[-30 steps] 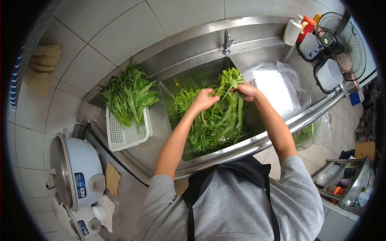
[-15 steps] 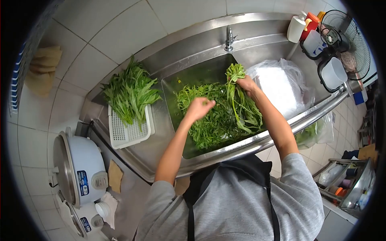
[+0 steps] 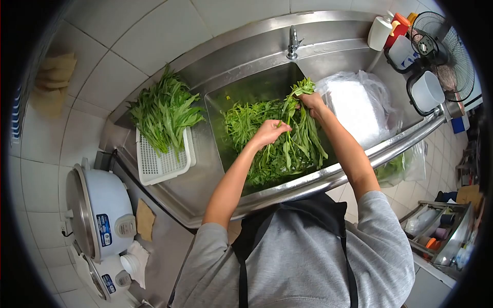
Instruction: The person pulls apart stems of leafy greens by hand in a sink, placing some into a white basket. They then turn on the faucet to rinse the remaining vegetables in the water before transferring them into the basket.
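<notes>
My right hand (image 3: 311,102) is closed around a bunch of leafy greens (image 3: 303,126), which look like water spinach. The thick stem ends stick up past my fingers, and the leaves hang down over the sink. Close beside it on the left, my left hand (image 3: 269,134) pinches a green stem at the bunch's edge. Below both hands, a heap of loose greens (image 3: 241,123) fills much of the sink basin (image 3: 218,138). On the left drainboard, more long-leafed greens (image 3: 167,113) are piled in a white perforated basket (image 3: 162,169).
A chrome faucet (image 3: 292,43) stands behind the basin. Right of it lies a clear plastic bag (image 3: 354,110) with something white. Farther right are a white pump bottle (image 3: 379,33) and a fan (image 3: 444,54). A rice cooker (image 3: 105,210) sits at lower left.
My left hand has moved right and slightly up to the bunch, and now pinches a stem. My right hand has shifted slightly, still gripping the bunch, whose leaves hang differently.
</notes>
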Demonstrator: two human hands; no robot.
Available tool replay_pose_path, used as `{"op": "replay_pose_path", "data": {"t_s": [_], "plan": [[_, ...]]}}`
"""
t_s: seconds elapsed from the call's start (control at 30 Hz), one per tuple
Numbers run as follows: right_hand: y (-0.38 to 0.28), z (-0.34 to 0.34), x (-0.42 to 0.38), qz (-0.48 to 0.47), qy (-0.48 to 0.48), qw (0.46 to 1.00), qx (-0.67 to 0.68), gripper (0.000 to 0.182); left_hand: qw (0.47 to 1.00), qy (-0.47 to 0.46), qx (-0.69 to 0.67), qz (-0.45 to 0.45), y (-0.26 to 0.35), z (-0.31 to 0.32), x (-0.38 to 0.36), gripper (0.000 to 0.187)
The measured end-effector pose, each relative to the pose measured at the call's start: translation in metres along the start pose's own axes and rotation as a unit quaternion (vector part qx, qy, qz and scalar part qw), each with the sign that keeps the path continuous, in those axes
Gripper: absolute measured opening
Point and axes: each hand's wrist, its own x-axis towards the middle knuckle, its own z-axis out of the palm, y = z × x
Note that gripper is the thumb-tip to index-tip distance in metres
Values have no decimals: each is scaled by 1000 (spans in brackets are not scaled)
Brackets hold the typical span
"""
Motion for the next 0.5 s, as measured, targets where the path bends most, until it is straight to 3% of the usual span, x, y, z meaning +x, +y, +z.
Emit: {"op": "replay_pose_path", "data": {"t_s": [0.17, 0.2, 0.27, 0.3, 0.37, 0.5], "plan": [[5, -8, -12, -12, -31, 999, 17, 18, 999, 44, 16, -15, -22, 2, 13, 28], [8, -11, -14, -70, -69, 995, -16, 15, 995, 93, -26, -8, -25, 1, 12, 27], [16, -15, -20, -117, -49, 991, -42, 14, 982, 165, -88, -21, -31, -2, 12, 29], [18, -16, -30, -161, -31, 984, -69, 13, 982, 164, -88, -21, -36, 0, 16, 29], [13, -17, -40, -165, -22, 985, -44, 13, 953, 158, -234, -106, -46, 4, 25, 27], [16, -18, -44, -132, 30, 988, -71, 16, 924, 139, -348, -80, -43, 3, 21, 23]]}}
